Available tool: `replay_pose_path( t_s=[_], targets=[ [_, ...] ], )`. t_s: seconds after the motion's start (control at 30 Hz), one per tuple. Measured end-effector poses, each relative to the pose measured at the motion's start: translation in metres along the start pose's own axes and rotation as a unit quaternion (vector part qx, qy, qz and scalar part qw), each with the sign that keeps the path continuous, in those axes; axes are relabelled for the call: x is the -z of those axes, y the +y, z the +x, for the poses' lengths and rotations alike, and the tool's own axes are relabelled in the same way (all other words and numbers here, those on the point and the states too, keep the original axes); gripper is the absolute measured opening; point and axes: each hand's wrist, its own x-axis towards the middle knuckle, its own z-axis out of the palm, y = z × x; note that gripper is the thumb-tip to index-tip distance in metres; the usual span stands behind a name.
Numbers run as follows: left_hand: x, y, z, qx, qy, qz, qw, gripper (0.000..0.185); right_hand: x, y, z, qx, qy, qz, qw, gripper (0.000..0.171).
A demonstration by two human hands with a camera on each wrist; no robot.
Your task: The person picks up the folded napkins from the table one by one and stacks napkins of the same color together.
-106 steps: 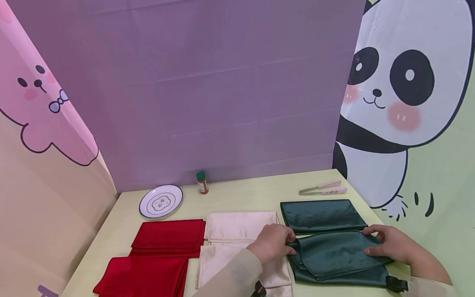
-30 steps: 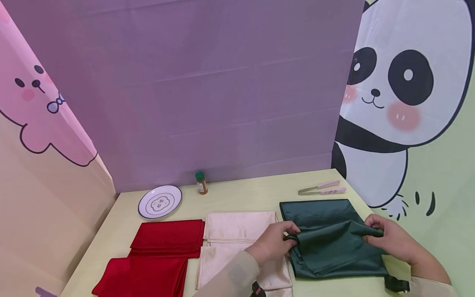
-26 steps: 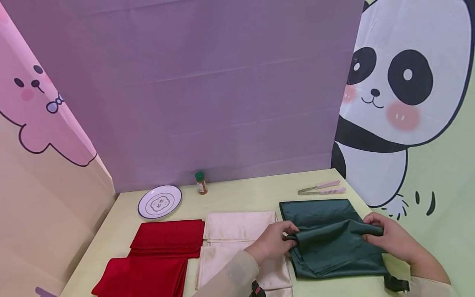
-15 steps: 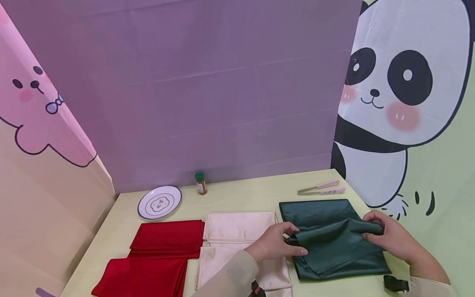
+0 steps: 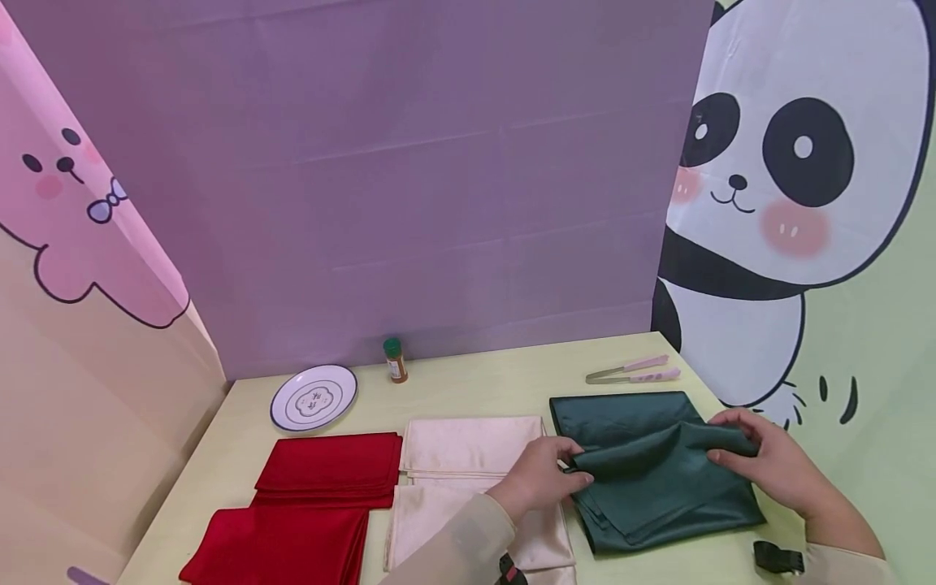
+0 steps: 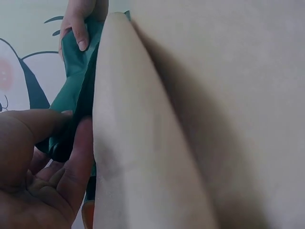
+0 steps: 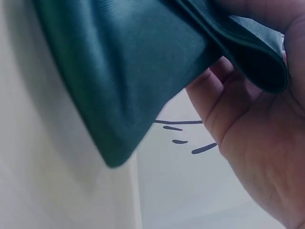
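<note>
A dark green satin cloth (image 5: 658,483), folded in layers, lies at the table's right front with its upper edge raised. My left hand (image 5: 537,475) pinches the left end of that edge between thumb and fingers. At the other end my right hand (image 5: 775,463) grips the cloth, thumb on the near side. The right wrist view shows the folded green layers (image 7: 257,67) looping between thumb and fingers, a corner hanging down. Behind it lies another flat green part (image 5: 621,414), partly covered by the raised edge. In the left wrist view, pale cloth fills most of the picture.
Cream folded cloths (image 5: 475,445) lie left of the green one, under my left forearm. Red folded cloths (image 5: 329,467) are further left. At the back stand a plate (image 5: 314,398), a green-capped spice jar (image 5: 396,361) and tongs (image 5: 636,372) near the right edge.
Both hands have lifted the near green cloth's upper edge and shifted it slightly back over the far green part. Its lower right corner has drawn away from the black wrist strap.
</note>
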Motion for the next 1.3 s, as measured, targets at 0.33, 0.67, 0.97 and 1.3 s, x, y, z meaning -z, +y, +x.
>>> replay_pose_path(
  t_s=[0.33, 0.67, 0.97, 1.3],
  targets=[
    [0.002, 0.001, 0.003, -0.010, 0.022, -0.015, 0.9996, 0.023, -0.001, -0.001, 0.000, 0.017, 0.027, 0.015, 0.999, 0.045],
    [0.005, -0.001, 0.006, -0.034, 0.054, -0.027, 0.9975, 0.026, 0.000, -0.002, 0.001, 0.027, 0.050, 0.022, 0.998, 0.055],
    [0.009, -0.003, 0.010, -0.060, 0.069, -0.041, 0.9950, 0.030, -0.005, -0.004, 0.005, 0.007, 0.047, 0.004, 0.999, 0.054],
    [0.016, 0.000, 0.016, -0.075, 0.090, -0.075, 0.9902, 0.028, -0.002, -0.016, 0.011, 0.012, 0.051, 0.024, 0.998, 0.052]
  ],
)
